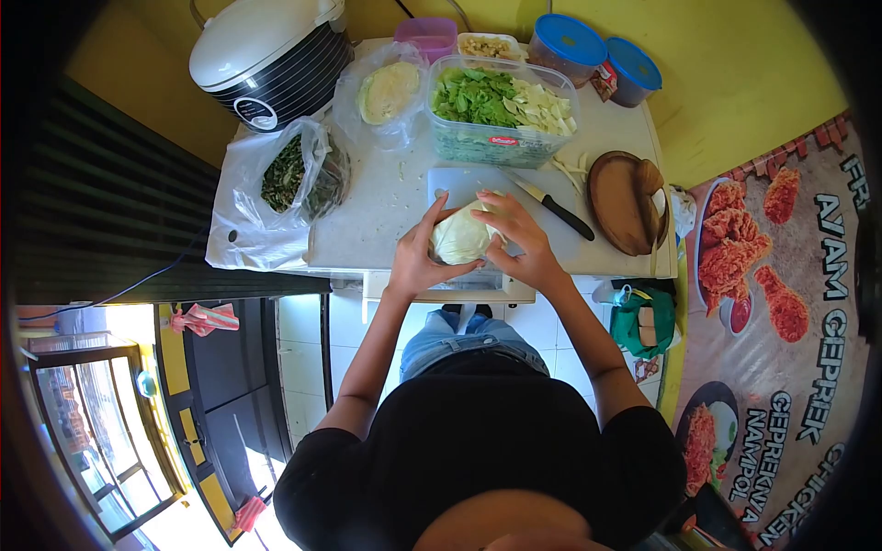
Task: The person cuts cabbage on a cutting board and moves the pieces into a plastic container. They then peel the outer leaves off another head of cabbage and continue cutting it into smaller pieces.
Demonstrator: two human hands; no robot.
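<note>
A pale green cabbage (pixel 462 237) is between my two hands, over the near edge of the white cutting board (pixel 447 182). My left hand (pixel 421 250) wraps its left side, fingers curled over the leaves. On the right side my right hand (pixel 517 241) grips it, thumb in front and fingers on top. A knife (pixel 562 213) with a black handle lies right of the cabbage, its blade on the board. Just behind the board stands a clear plastic container (pixel 501 147) filled with green leaves and chopped pale pieces.
Left on the table are a bag of dark leaves (pixel 285 174), a bagged cabbage (pixel 390 92) and a rice cooker (pixel 271 60). A stone mortar (pixel 614 204) with a pestle sits at the right. Blue-lidded tubs (pixel 568 41) stand at the back. An open drawer (pixel 496 292) juts out below the table edge.
</note>
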